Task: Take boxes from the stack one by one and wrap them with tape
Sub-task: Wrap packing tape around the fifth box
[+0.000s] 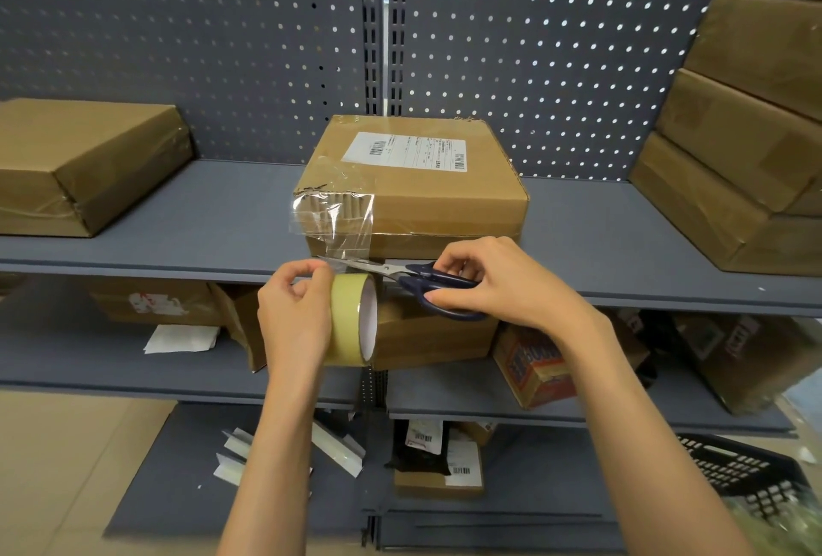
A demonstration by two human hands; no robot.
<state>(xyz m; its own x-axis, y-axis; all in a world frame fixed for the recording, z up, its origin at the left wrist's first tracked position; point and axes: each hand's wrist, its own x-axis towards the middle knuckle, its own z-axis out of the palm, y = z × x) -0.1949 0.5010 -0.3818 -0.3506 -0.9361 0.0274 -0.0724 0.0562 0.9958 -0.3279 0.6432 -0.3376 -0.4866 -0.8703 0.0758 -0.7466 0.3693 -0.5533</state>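
A brown cardboard box [445, 195] with a white shipping label stands in the middle of the upper shelf [622, 244]. A strip of clear tape [333, 222] runs from its front left corner down to a yellowish tape roll [351, 320]. My left hand [296, 311] grips that roll just below the shelf edge. My right hand [498, 284] holds dark-handled scissors [413, 279], whose blades point left at the tape between roll and box. The stack of boxes [747, 133] rises at the right end of the shelf.
A taped flat box [84, 164] lies at the left of the upper shelf. Lower shelves hold cartons, a colourful box [533, 368], papers and small parcels. A black plastic crate [747, 475] sits at the lower right. Grey pegboard [222, 44] backs the shelves.
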